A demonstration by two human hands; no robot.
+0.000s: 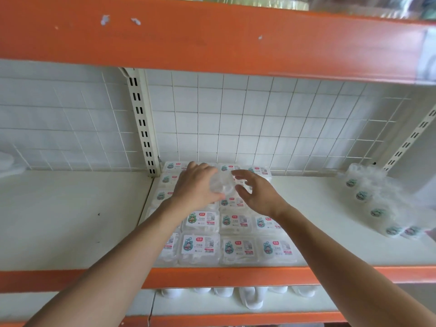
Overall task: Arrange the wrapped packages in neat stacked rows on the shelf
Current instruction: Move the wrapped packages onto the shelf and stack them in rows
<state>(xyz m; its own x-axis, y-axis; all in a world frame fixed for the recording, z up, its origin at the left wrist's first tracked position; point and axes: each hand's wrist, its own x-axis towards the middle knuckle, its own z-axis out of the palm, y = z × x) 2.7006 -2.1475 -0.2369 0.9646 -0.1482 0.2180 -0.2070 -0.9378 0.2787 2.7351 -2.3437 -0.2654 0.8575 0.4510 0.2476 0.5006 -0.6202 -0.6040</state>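
Holding package (pixel 223 186) over rear rows (pixel 258 171)

white shelf (pixel 70 220) | wrapped packages (pixel 238 249) in rows, centre | loose pile (pixel 377 204) far right

A person's left hand (pixel 195 187) holds a clear wrapped pkg (pixel 223 185) over rows of labelled pkgs (pixel 236 246) on a white shelf (pixel 330 220), w/ the right hand (pixel 257 194) spread just beside it. A loose heap of pkgs (pixel 377 201) lies at the shelf's right end, in front of a wire-grid back panel (pixel 259 126).
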